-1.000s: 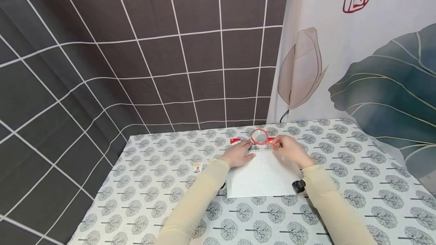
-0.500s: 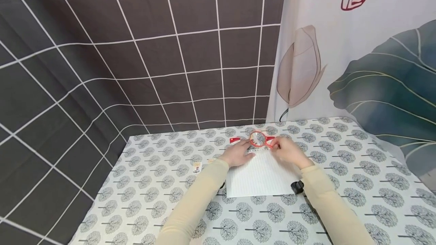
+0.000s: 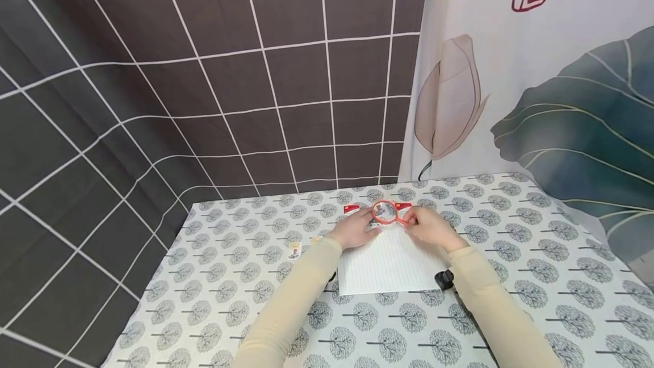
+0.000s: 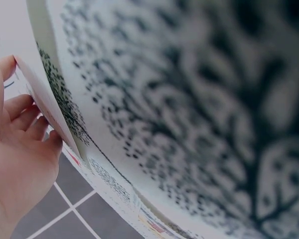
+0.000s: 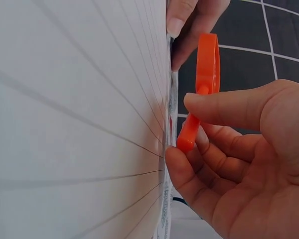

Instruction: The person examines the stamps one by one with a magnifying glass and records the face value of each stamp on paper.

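A red magnifying glass (image 3: 385,201) hovers over the top edge of a lined spiral notebook (image 3: 390,268). My right hand (image 3: 428,226) pinches its handle between thumb and fingers, with the orange-red rim (image 5: 207,64) seen edge-on in the right wrist view. Through the lens a small picture card shows, partly beside my left fingertips. My left hand (image 3: 355,229) rests on the notebook's upper left corner, fingers pointing away and thumb spread to the right. In the left wrist view the left hand's thumb and fingers (image 4: 25,109) touch the page near its edge.
Two red-ended cards, one on the left (image 3: 351,208) and one on the right (image 3: 403,205), lie beyond the notebook. A small picture card (image 3: 294,250) lies left of the left forearm, with another (image 3: 315,239) partly hidden by the sleeve. A tree-print cloth (image 3: 214,300) covers the table.
The magnifying glass has shifted slightly left and down toward the left fingertips, and a small picture now shows through its lens. The left hand stays nearly in place.
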The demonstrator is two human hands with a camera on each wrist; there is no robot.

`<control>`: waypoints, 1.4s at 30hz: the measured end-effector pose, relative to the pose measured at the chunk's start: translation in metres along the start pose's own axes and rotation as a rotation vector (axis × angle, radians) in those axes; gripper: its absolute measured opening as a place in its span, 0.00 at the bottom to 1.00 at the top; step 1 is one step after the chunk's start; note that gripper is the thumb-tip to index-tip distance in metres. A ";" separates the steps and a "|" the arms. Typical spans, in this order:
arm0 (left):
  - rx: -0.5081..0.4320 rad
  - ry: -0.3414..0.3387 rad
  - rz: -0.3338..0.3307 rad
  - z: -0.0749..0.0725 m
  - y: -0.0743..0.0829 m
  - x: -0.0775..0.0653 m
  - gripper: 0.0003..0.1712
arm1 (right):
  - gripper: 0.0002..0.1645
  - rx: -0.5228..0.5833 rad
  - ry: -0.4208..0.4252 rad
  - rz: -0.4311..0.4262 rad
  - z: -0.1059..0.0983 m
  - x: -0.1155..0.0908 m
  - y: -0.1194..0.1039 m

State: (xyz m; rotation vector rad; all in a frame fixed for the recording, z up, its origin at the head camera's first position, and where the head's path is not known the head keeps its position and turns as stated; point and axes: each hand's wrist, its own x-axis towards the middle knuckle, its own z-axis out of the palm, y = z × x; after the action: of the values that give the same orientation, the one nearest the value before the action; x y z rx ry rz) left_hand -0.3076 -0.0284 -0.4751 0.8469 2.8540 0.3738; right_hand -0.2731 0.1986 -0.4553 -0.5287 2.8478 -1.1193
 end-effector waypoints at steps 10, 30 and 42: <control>0.006 -0.014 -0.002 -0.001 0.000 0.000 0.37 | 0.07 -0.017 0.000 0.006 0.001 0.002 0.004; 0.002 -0.013 0.008 -0.003 0.000 -0.002 0.36 | 0.07 -0.030 -0.037 0.008 0.001 -0.001 0.001; -0.021 -0.004 -0.007 -0.001 0.001 0.000 0.36 | 0.06 -0.013 -0.057 0.023 0.003 0.000 0.003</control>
State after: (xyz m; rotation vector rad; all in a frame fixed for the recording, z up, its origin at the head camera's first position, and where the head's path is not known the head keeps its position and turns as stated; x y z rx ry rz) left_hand -0.3075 -0.0280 -0.4741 0.8329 2.8435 0.3993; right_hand -0.2735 0.1992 -0.4595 -0.5190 2.8069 -1.0654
